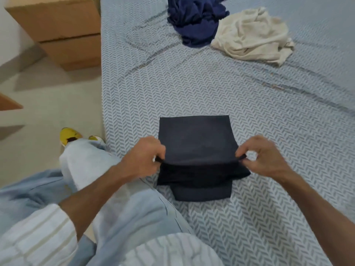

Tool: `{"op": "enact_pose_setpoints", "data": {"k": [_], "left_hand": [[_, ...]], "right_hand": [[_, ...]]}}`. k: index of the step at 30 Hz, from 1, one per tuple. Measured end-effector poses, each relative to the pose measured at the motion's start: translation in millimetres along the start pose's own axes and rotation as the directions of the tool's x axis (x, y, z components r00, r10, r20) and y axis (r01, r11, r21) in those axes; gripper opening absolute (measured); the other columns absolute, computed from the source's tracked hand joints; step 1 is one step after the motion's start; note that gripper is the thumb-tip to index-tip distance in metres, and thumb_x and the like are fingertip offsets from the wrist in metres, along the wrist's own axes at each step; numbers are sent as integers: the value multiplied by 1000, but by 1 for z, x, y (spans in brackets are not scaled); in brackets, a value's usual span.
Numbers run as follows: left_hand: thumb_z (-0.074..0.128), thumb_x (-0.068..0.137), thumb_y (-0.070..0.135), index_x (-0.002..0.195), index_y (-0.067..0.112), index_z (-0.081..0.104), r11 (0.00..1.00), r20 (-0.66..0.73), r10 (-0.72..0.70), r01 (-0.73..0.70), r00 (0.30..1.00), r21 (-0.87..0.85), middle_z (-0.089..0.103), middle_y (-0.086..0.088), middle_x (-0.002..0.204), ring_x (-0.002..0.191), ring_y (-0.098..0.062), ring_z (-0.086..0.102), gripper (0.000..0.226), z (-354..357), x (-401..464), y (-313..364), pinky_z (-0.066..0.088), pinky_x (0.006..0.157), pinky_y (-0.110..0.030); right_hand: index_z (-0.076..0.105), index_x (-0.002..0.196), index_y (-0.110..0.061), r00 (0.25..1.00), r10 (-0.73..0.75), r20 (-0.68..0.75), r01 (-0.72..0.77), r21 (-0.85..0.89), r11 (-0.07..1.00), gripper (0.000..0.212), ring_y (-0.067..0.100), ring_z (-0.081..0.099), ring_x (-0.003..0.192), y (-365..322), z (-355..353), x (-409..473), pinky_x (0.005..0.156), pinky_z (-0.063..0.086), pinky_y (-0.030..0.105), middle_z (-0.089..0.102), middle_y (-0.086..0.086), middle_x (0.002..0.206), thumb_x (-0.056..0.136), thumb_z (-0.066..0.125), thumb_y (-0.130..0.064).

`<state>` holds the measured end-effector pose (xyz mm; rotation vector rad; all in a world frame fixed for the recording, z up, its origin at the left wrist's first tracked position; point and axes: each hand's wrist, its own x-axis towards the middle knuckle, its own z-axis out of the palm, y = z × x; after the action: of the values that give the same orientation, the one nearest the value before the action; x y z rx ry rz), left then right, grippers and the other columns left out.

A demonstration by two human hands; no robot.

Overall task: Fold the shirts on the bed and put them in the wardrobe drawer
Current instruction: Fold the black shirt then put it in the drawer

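Observation:
A dark navy shirt (196,139), folded into a narrow rectangle, lies on the bed (249,104) in front of me. My left hand (146,156) pinches its left edge and my right hand (263,156) pinches its right edge, lifting a fold at mid-length above the lower layers. Farther up the bed lie a crumpled blue shirt (194,22) and, touching it on the right, a crumpled cream shirt (251,37). No wardrobe drawer is in view.
The bed has a pale blue herringbone sheet. Left of it is a beige floor with a wooden nightstand (63,33). My knee in light trousers rests on the bed's left edge, and a yellow shoe (70,136) shows on the floor.

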<state>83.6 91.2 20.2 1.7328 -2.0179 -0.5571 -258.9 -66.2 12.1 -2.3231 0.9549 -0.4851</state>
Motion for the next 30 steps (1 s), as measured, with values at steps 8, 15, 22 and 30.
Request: {"op": "enact_pose_setpoints", "data": {"k": [8,15,22,30], "left_hand": [[62,68,9,81,21,65,973,425,-186,104,886,208,60,7,83,84,-13,52,17,33,-15,-3,49,76,-32],[69,90,22,97,24,69,710,-34,-642,577,766,-403,69,9,92,82,-5,64,8,18,28,-18,51,70,-19],[66,94,36,123,15,59,573,139,-735,717,664,-397,63,1,112,96,-16,62,36,5,92,-54,48,80,-29],[62,95,14,98,6,65,516,237,-727,740,645,-431,67,-10,93,84,-20,64,10,-9,117,-56,56,78,-37]], "right_hand": [[68,75,-38,976,11,216,25,-164,986,28,9,60,80,20,39,-32,74,52,45,64,-25,85,58,66,-16],[70,108,-27,874,484,39,-481,213,851,25,4,63,94,4,21,43,80,48,21,67,-13,108,84,78,-28],[63,120,-14,698,641,319,-704,142,696,44,14,58,102,23,18,145,78,45,23,61,0,115,81,82,-24],[61,79,-12,670,596,443,-726,223,650,18,16,57,77,33,8,161,68,49,28,62,0,78,96,63,-16]]}}
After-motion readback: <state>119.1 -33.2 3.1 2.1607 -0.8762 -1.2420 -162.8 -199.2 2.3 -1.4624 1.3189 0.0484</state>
